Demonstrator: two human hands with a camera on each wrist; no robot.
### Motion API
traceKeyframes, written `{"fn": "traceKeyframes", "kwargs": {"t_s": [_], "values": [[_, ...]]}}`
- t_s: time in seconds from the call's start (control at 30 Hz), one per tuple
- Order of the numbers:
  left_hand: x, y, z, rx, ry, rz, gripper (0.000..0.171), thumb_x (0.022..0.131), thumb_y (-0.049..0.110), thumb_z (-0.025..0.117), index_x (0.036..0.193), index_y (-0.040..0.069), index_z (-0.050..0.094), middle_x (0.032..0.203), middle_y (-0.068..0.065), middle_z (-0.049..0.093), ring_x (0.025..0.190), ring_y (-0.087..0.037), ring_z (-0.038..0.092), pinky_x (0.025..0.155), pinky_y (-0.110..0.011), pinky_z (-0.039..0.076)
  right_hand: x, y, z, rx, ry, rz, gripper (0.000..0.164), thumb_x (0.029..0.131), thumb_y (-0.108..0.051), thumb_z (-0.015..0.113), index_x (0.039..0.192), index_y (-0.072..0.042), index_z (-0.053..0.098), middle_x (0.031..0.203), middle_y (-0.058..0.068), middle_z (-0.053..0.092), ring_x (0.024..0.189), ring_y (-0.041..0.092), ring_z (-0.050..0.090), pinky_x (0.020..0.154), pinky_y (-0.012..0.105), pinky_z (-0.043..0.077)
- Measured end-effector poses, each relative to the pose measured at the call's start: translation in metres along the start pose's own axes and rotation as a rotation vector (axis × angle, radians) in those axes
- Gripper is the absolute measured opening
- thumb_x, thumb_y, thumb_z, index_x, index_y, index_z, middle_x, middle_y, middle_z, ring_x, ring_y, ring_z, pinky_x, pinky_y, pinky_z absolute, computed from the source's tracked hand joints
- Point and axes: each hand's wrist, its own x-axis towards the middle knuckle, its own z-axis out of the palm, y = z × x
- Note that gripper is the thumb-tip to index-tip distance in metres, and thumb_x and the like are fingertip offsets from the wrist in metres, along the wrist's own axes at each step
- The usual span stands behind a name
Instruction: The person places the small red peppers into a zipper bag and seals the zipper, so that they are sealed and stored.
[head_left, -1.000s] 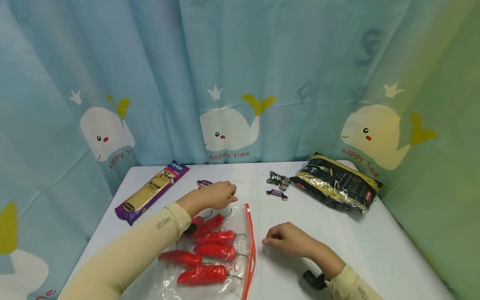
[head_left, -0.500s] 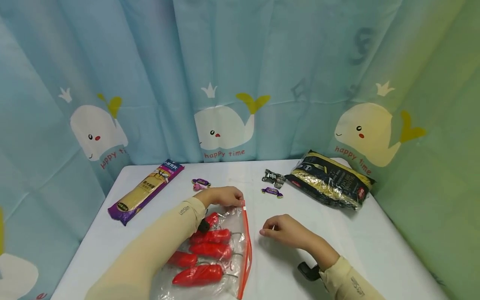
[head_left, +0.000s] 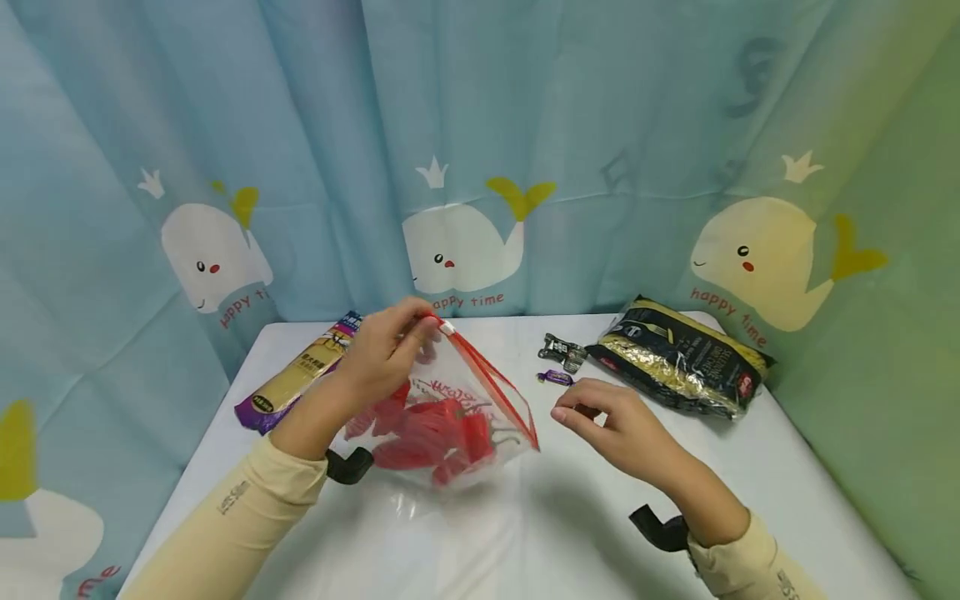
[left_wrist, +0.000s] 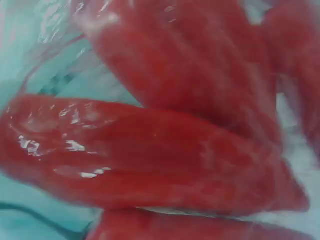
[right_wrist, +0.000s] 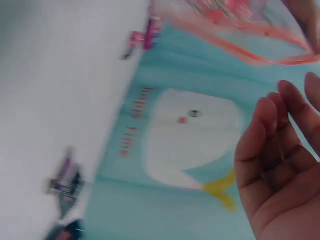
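My left hand pinches the upper corner of a clear zip bag with an orange-red zip edge. The bag hangs tilted, its mouth gaping a little toward the right. Several red chili peppers lie bunched inside; through the plastic they fill the left wrist view, one glossy pepper across its middle. My right hand hovers to the right of the bag, apart from it, fingers loosely bent and holding nothing. In the right wrist view, that hand's palm faces the camera below the bag's zip edge.
A purple pasta packet lies at the table's left, partly behind my left hand. Toward the back right are a black-and-gold pasta bag, a dark wrapped candy and a purple candy. A whale-print curtain stands behind the white table.
My left hand has taken hold of the zip bag's far corner and lifted it off the table, so the peppers have slid together. My right hand has risen slightly and moved rightward.
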Motion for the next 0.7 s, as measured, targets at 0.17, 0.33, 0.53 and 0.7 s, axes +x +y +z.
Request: {"fn": "traceKeyframes", "kwargs": {"t_s": [0.17,0.33,0.53,0.7], "values": [[0.004,0.038,-0.023,0.244,0.435,0.338,0.029,0.106,0.026,0.049,0.1,-0.002,0.057,0.076,-0.011,0.063,0.055,-0.018,0.058,0.05,-0.034,0.049,0.007,-0.02,-0.018,-0.057,0.141,-0.153,0.032,0.082,-0.002,0.081,0.101,-0.026,0.07,0.103,-0.009,0.064,0.086,0.009,0.056,0.075,0.023,0.044],[0.008,0.053,-0.024,0.273,0.621,0.412,0.027,0.105,0.024,0.053,0.096,-0.002,0.054,0.069,-0.01,0.06,0.049,-0.02,0.056,0.045,-0.033,0.045,0.013,-0.025,-0.019,-0.151,0.257,-0.167,0.041,0.074,-0.002,0.086,0.109,-0.014,0.071,0.112,-0.001,0.064,0.093,0.015,0.059,0.082,0.023,0.045],[0.001,0.062,-0.022,0.283,0.708,0.383,0.031,0.104,0.026,0.054,0.095,-0.003,0.055,0.067,-0.01,0.059,0.047,-0.019,0.05,0.045,-0.029,0.041,0.009,-0.026,-0.011,-0.163,0.174,-0.168,0.031,0.079,-0.004,0.083,0.104,-0.018,0.073,0.103,-0.006,0.068,0.089,0.009,0.064,0.076,0.018,0.048],[-0.007,0.062,-0.025,0.295,0.732,0.331,0.031,0.104,0.027,0.054,0.095,-0.003,0.055,0.068,-0.012,0.056,0.047,-0.019,0.044,0.047,-0.028,0.04,0.001,-0.032,-0.012,-0.146,0.167,-0.216,0.028,0.082,0.002,0.078,0.1,-0.019,0.073,0.099,-0.008,0.068,0.09,0.008,0.063,0.079,0.019,0.047]]}}
